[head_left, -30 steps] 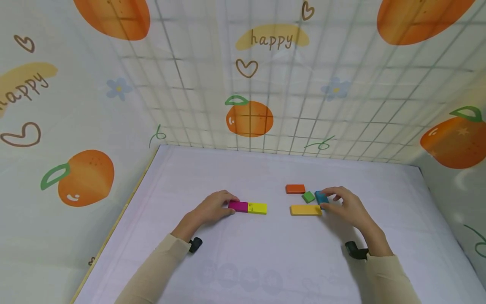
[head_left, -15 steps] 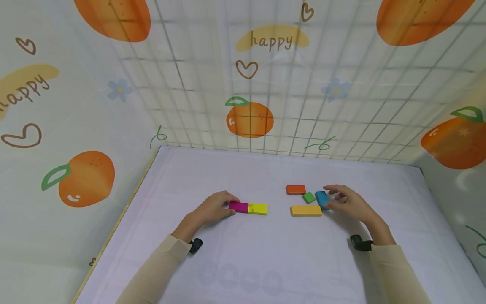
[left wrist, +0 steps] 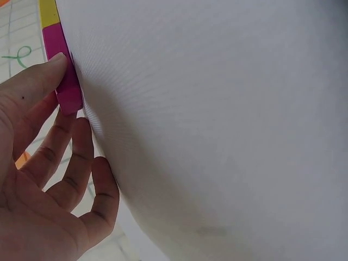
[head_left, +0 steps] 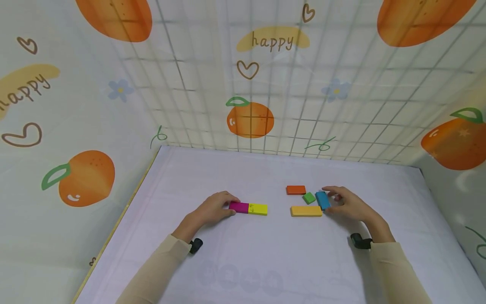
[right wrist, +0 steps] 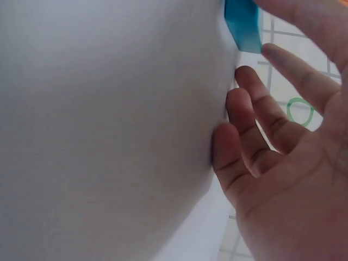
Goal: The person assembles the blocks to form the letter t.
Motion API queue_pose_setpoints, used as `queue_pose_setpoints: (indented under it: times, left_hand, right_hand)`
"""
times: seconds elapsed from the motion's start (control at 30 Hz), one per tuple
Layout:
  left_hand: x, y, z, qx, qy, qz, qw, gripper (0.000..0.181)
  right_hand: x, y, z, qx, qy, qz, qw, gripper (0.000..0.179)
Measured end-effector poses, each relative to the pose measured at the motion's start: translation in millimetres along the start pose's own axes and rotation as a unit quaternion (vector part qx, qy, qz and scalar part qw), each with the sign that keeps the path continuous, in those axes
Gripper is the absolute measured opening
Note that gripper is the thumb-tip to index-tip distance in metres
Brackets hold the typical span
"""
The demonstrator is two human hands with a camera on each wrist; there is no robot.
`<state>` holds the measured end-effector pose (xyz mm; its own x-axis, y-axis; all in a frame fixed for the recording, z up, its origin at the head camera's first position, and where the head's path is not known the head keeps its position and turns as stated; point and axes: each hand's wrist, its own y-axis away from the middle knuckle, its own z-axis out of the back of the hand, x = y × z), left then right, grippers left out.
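My left hand [head_left: 215,207] pinches the outer end of a magenta block [head_left: 239,207] between thumb and fingers. In the left wrist view the thumb presses on the magenta block [left wrist: 62,70]. A yellow block [head_left: 258,209] lies end to end with it, forming one straight bar. My right hand [head_left: 351,204] holds a blue block [head_left: 323,200] at its two ends, thumb at the near end and index finger at the far end. The right wrist view shows the index fingertip right at a corner of the blue block [right wrist: 244,27]; the other fingers curl loosely beside it.
An orange-yellow long block [head_left: 306,211] lies just left of the blue one's near end. Behind it are a small green block [head_left: 309,198] and a red-orange block [head_left: 295,190]. The white tabletop [head_left: 243,253] meets a patterned cloth wall [head_left: 190,114] at the back.
My right hand has shifted slightly right, and its thumb has slid to the blue block's near end. The blue block shows more fully. The left hand has stayed on the magenta block.
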<state>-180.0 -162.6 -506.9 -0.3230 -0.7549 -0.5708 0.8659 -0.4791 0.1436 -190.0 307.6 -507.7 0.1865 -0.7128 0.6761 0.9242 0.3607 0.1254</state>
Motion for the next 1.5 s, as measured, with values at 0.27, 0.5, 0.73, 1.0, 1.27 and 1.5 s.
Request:
queue_pose_setpoints:
  times: [0.27,0.5,0.73,1.0,1.27,1.5]
  left_hand:
    - [1.1,-0.4,-0.8,0.002,0.0,0.004,1.0,0.038]
    - [0.5,-0.7,0.1,0.004,-0.001,0.008,1.0,0.039]
    - [-0.1,-0.4,0.6,0.002,0.001,0.003,1.0,0.038]
    - [-2.9,0.7,2.2,0.0,0.005,0.006,1.0,0.037]
    - [-3.2,1.4,2.9,0.002,0.005,0.004,1.0,0.038]
    - [-0.9,0.8,1.5,0.0,0.006,0.002,1.0,0.037]
  right_hand:
    - [-3.7,-1.5,-0.9,0.002,0.016,-0.004,0.9999,0.069]
    - [0.1,-1.2,-0.3,0.003,0.012,-0.004,0.9999,0.068]
    - [0.4,-0.6,-0.1,0.004,0.011,-0.003,0.9999,0.067]
    - [-4.1,-2.2,-1.0,0.005,0.012,-0.005,0.9999,0.067]
    - [-0.8,-1.3,1.0,0.004,0.003,-0.013,0.9999,0.069]
    - [4.7,-0.1,2.2,-0.001,-0.002,-0.031,0.9995,0.069]
